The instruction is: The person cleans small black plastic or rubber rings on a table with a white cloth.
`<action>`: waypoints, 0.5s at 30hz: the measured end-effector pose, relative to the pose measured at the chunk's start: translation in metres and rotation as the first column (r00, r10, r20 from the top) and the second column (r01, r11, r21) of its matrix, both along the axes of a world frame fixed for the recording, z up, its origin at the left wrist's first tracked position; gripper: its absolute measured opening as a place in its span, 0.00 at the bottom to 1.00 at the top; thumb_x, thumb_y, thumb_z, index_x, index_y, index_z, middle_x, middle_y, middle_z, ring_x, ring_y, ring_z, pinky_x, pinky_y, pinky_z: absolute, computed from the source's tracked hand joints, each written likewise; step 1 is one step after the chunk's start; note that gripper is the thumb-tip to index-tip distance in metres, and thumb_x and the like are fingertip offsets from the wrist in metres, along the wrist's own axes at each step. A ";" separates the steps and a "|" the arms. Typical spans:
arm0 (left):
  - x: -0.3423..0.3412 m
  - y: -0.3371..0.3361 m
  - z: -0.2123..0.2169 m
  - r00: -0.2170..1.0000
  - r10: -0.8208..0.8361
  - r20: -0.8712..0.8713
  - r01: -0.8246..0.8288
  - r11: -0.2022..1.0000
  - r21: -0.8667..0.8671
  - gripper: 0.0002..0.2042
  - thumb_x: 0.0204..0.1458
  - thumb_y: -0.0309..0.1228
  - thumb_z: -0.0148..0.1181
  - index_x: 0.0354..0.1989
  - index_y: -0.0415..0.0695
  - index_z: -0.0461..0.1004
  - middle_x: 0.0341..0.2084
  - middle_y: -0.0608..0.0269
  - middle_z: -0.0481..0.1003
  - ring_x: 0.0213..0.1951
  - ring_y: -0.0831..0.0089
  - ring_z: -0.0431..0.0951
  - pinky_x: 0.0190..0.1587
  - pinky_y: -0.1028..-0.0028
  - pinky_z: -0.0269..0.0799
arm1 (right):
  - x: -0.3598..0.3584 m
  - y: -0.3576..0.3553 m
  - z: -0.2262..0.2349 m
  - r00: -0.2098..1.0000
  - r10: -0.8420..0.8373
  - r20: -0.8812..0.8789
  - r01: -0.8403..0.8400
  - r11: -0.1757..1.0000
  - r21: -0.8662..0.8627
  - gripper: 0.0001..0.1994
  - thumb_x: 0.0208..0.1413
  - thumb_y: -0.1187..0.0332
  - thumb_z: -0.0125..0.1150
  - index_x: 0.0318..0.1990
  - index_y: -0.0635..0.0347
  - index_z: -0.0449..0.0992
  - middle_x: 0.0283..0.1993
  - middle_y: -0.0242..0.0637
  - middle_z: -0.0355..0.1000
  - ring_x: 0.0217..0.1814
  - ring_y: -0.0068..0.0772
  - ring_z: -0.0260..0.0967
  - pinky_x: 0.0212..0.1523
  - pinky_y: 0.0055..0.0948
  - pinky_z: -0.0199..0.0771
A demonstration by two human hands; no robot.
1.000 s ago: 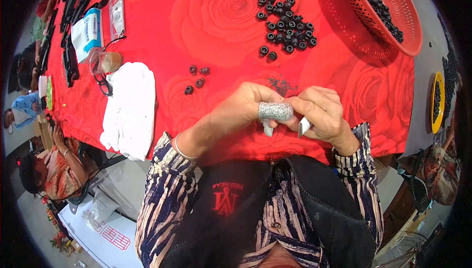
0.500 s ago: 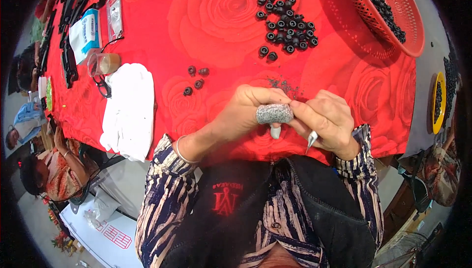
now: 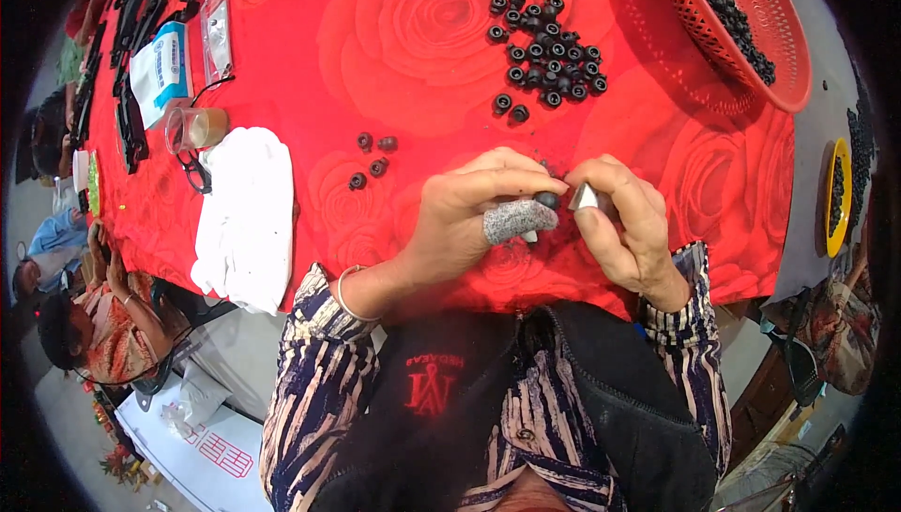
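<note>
My left hand (image 3: 469,216) pinches a small black round part (image 3: 546,199) between the thumb, which wears a grey fabric cot, and the fingers. My right hand (image 3: 624,226) holds a small metal blade (image 3: 584,197) right beside that part. Both hands hover over the near edge of the red rose-patterned tablecloth (image 3: 413,33). A pile of several like black parts (image 3: 544,52) lies farther out on the cloth. A few loose black parts (image 3: 371,157) sit to the left of my left hand.
A red plastic basket (image 3: 751,52) with black parts stands at the far right. A folded white cloth (image 3: 246,216) lies left, beside a glass cup (image 3: 192,127), packets and black strips. A yellow dish (image 3: 835,198) sits right. Another person (image 3: 84,324) sits at lower left.
My hands have come together and moved a little up over the cloth. The blade in my right hand has risen from below to meet the black part at my left fingertips.
</note>
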State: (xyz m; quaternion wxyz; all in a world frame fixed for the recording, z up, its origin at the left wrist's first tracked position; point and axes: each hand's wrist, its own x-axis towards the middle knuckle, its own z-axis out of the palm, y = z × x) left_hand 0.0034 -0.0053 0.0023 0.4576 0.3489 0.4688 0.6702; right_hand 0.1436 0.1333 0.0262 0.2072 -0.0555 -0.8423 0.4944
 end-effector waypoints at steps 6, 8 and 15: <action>-0.001 0.000 -0.001 1.000 -0.008 -0.012 0.008 1.000 -0.023 0.11 0.47 0.17 0.58 0.41 0.36 0.75 0.37 0.56 0.73 0.34 0.75 0.76 0.34 0.80 0.73 | -0.004 -0.002 -0.004 0.997 -0.072 -0.001 0.072 0.995 0.074 0.11 0.48 0.77 0.58 0.40 0.69 0.69 0.27 0.43 0.67 0.24 0.37 0.67 0.23 0.29 0.66; 0.000 0.000 -0.001 1.000 -0.008 -0.017 0.007 0.999 -0.037 0.11 0.47 0.18 0.59 0.41 0.36 0.75 0.37 0.56 0.73 0.34 0.74 0.76 0.34 0.79 0.73 | -0.004 -0.002 -0.005 0.996 -0.091 -0.004 0.091 0.993 0.073 0.11 0.48 0.77 0.59 0.40 0.69 0.70 0.27 0.43 0.67 0.24 0.37 0.67 0.22 0.30 0.66; 0.002 0.001 -0.008 0.981 0.071 -0.181 -0.067 0.997 0.027 0.12 0.45 0.19 0.61 0.40 0.37 0.76 0.35 0.55 0.75 0.37 0.70 0.76 0.39 0.75 0.71 | -0.004 -0.002 -0.006 0.996 -0.094 -0.001 0.094 0.993 0.070 0.12 0.45 0.78 0.61 0.39 0.69 0.70 0.25 0.42 0.66 0.22 0.36 0.66 0.21 0.30 0.65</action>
